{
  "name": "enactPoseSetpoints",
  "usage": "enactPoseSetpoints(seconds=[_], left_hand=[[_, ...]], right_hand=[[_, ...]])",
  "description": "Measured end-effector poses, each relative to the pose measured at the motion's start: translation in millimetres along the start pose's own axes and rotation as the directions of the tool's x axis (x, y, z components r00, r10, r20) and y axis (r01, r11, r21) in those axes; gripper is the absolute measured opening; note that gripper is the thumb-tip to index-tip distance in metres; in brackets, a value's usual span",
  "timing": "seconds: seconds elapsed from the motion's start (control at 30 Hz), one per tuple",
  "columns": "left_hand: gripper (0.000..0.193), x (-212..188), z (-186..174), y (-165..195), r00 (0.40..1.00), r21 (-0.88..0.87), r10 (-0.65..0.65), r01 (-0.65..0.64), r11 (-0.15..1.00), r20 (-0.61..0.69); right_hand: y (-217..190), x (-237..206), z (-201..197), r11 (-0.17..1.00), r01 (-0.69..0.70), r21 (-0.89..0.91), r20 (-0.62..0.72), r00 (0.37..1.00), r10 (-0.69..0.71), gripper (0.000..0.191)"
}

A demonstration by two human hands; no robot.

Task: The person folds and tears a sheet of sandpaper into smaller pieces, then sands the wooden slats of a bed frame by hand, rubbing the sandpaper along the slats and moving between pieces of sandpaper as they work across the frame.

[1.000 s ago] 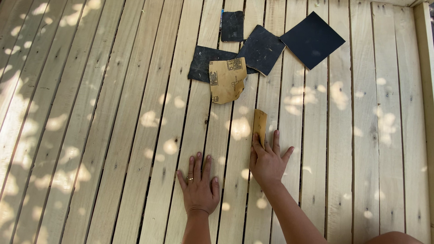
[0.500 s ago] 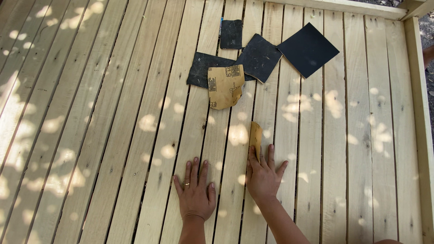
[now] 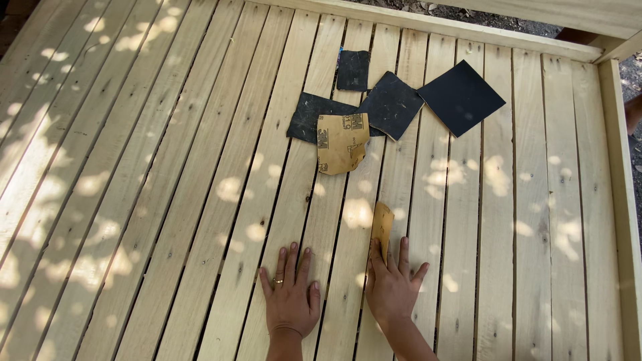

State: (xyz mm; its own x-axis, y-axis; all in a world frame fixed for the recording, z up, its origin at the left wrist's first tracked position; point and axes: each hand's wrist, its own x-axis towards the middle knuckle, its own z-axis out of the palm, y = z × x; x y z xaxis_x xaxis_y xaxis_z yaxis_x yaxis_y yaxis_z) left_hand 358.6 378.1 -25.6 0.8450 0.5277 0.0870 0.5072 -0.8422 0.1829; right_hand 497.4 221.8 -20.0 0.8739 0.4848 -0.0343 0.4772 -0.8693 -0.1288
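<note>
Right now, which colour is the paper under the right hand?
Tan sandpaper piece, in the head view.

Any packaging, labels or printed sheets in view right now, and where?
Sandpaper sheet, printed back up: middle of the slats, tan, curled, dark marks.
Folded sandpaper piece: under the right hand, tan, narrow.
Dark sandpaper squares: far side, black, no print visible.
No packages, signs or screens.

Pale, bare, matt wooden slats (image 3: 200, 200); gritty black sandpaper sheets (image 3: 460, 97), one tan paper-backed sheet (image 3: 341, 142).
</note>
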Motion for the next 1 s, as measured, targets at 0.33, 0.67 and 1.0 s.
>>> enactPoseSetpoints(seconds=[0.33,0.67,1.0], left_hand=[[0.067,1.9,-2.8,0.3,0.999,0.003,-0.012,0.012,1.000,0.042],[0.067,4.5,-5.9,2.1,0.995,0.008,-0.020,0.019,1.000,0.099],[0.067,6.0,-7.1,5.8,0.995,0.014,-0.040,0.039,0.999,0.092]], right_hand=[[-3.3,15.8,-0.4,1.000,-0.013,0.010,0.020,1.000,0.012,0.052],[2.2,-0.5,-9.9,1.000,0.010,0.017,0.113,0.993,-0.012,0.058],[6.7,-33.1,-11.6,0.999,0.044,0.009,0.073,0.996,-0.044,0.049]])
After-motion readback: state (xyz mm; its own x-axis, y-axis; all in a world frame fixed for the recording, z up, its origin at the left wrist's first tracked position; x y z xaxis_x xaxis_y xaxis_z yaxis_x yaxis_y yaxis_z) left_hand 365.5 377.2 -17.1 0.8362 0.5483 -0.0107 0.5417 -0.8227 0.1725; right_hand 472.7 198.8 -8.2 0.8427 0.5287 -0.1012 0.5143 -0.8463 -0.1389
